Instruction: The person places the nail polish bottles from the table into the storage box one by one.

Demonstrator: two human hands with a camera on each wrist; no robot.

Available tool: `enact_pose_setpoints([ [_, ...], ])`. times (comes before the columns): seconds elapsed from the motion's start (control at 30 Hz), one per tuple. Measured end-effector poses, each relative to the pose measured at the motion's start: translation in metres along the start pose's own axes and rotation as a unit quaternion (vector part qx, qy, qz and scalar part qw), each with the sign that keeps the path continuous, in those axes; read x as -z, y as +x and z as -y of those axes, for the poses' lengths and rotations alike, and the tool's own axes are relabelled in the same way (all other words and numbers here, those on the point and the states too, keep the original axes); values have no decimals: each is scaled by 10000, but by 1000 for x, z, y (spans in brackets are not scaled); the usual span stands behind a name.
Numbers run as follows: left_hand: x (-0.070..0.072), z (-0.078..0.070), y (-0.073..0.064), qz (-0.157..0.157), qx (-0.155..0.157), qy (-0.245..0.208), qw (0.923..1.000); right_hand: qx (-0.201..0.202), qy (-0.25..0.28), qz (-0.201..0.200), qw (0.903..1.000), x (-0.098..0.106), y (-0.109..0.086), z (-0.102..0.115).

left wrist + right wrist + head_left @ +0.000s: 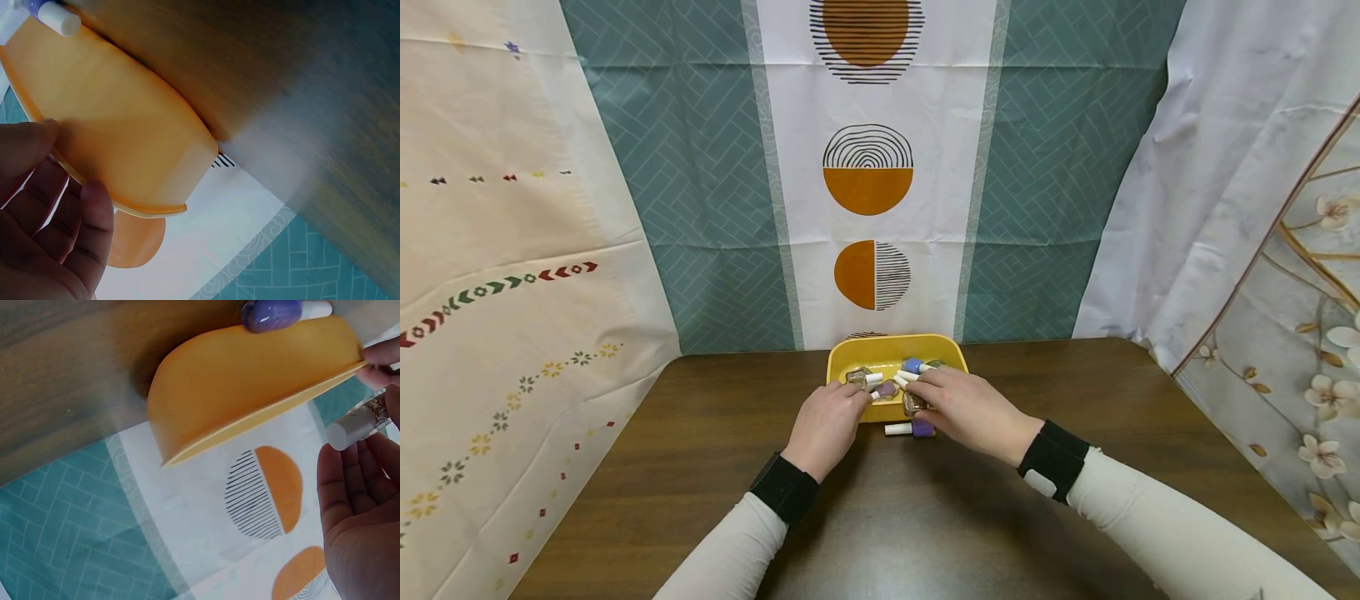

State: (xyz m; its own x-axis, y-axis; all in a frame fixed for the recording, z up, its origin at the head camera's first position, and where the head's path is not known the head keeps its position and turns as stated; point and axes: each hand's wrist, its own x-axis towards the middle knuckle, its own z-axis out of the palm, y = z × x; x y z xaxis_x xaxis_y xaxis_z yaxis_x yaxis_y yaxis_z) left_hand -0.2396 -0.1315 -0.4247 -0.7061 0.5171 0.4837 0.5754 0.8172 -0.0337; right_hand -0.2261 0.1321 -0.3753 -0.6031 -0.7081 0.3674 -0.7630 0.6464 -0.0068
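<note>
A yellow bin point(897, 343) stands on the table with several nail polish bottles in it. My left hand point(829, 419) pinches its front rim, thumb outside and fingers over the edge in the left wrist view. My right hand point(972, 410) holds a clear nail polish bottle point(913, 404) with brownish glitter over the bin's front right; its white cap point(351, 429) shows in the right wrist view. Inside the bin are a blue bottle point(913, 365), a mauve bottle point(888, 389) and a brownish bottle point(857, 377). A purple bottle point(922, 428) lies on its side before the bin.
The brown wooden table point(700, 483) runs back to a hanging cloth point(715, 208) with teal and white bands, right behind the bin. Patterned cloths hang along the left point(512, 333) and right point(1315, 375) sides.
</note>
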Motion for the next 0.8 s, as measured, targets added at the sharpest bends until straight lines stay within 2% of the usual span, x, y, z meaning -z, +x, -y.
enact_pose_setpoints([
  [0.8, 0, 0, 1, 70, 25, -46, 10000, -881, 214, 446, 9949, -16, 36, -28],
])
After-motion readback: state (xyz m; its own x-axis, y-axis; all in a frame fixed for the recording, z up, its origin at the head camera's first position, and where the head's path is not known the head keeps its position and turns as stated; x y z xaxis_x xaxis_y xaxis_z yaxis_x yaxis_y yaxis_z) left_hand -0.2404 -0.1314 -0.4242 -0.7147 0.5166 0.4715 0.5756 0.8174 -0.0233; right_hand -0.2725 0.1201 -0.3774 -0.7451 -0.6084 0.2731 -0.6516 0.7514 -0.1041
